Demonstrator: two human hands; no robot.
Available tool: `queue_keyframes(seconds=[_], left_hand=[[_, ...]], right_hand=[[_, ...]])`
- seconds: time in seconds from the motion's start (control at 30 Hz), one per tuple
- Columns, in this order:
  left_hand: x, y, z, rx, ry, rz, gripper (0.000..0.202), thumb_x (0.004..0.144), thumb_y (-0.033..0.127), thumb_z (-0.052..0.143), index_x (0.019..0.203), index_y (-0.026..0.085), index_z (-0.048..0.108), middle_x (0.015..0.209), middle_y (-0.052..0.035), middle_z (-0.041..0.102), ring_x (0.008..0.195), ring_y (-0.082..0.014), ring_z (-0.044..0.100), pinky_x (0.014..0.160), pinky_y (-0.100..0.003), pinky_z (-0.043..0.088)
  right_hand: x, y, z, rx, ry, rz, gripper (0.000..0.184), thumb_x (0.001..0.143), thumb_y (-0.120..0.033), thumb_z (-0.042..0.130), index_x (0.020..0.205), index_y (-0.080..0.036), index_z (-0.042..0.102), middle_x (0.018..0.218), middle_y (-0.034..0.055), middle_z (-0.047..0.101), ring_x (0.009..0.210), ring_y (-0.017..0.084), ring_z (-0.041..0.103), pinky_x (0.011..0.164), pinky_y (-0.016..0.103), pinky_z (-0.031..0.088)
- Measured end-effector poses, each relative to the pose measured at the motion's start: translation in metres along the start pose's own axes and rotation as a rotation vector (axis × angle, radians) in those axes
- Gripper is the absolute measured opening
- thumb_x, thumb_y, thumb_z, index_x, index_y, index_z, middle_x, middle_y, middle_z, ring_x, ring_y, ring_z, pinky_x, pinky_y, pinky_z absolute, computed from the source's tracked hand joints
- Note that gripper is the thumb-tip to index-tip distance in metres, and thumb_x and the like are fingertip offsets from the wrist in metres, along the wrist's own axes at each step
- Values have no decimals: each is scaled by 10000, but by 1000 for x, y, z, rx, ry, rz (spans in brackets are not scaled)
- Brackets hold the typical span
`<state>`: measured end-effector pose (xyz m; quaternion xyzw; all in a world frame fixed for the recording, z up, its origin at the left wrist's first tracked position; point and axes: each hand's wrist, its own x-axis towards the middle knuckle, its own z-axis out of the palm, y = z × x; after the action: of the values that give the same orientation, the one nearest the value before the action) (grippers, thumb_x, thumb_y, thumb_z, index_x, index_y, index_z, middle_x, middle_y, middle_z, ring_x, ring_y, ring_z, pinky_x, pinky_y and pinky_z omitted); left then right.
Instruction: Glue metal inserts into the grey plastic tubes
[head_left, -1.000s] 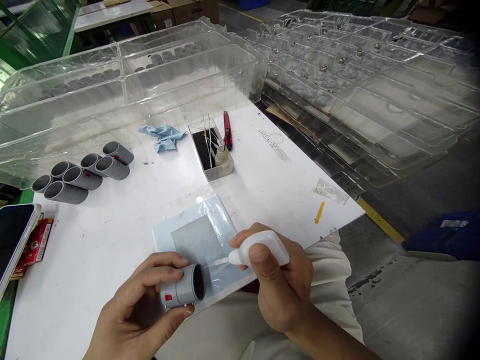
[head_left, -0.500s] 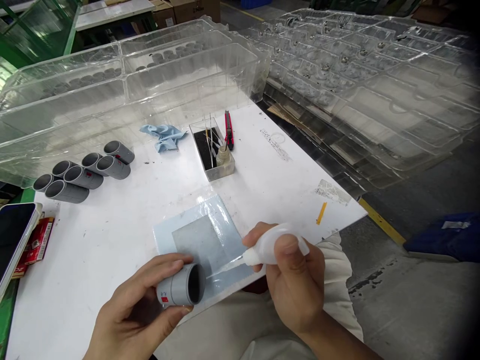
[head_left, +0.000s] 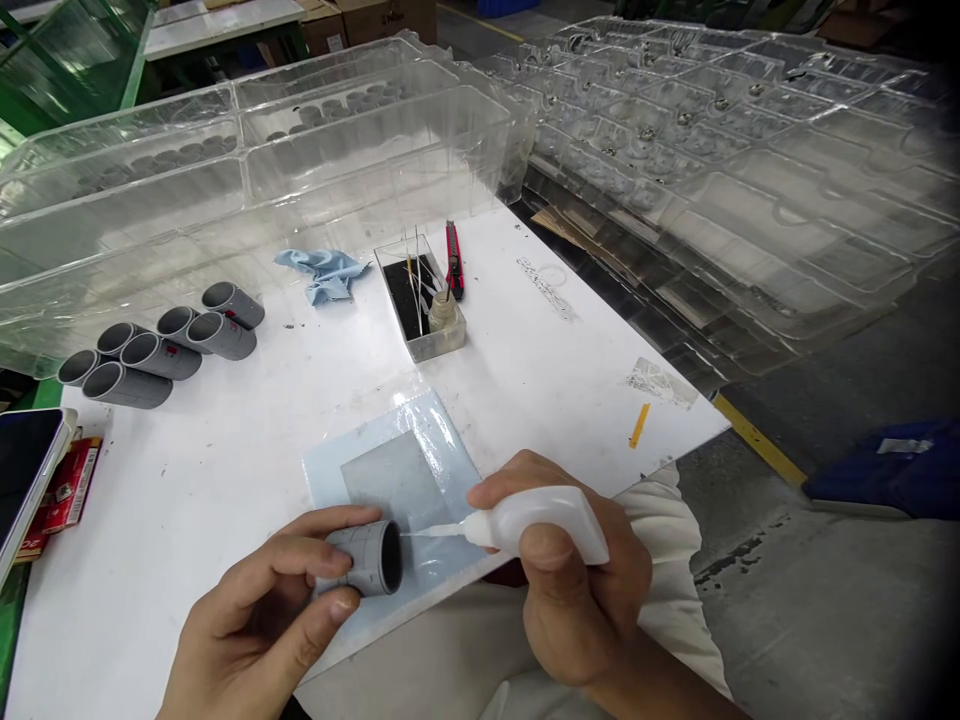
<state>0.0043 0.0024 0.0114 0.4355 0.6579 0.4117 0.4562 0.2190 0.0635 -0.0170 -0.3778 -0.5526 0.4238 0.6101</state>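
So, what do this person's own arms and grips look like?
The left grip and right grip are bare human hands, without gloves; no ring shows. The right forearm has no sleeve or watch in view. The left forearm is out of frame.

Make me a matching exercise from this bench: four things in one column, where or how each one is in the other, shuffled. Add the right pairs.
Things:
1. nearest gray tube
2. white bottle
3. blue cloth
4. red and black cutter

Places or states:
A. lying crumpled
B. held in the right hand
C. lying beside the clear box
D. held in the left hand

Right pairs: 1-D, 2-B, 3-A, 4-C
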Motion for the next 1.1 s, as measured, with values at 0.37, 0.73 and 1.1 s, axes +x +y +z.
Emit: queue_keyframes(seconds=[0.37,0.73,1.1], left_hand=[[0,2,1,-2,42,-77,269,848,530,805,941,294,716,1131,-11,810,981,-180,731,814,-191,565],[-2,0,-1,-73,19,-59,188,862,419,818,933,284,710,1172,-47,791,1016,-205,713,827,-226,577],[-1,-1,0,-46,10,-4,160,867,419,815,912,310,709,1155,-22,797,1033,-200,711,791,-208,578]], right_hand=[[7,-3,11,-6,-7,-25,213,997,-382,615,997,-222,755,808,29,715,641,175,635,577,359,500],[6,-4,8,-18,-25,101,226,996,-389,611,954,-222,757,783,17,685,646,169,631,598,336,499],[5,-4,6,-10,-38,147,248,989,-398,615,919,-217,770,777,18,679,612,154,603,592,328,497]])
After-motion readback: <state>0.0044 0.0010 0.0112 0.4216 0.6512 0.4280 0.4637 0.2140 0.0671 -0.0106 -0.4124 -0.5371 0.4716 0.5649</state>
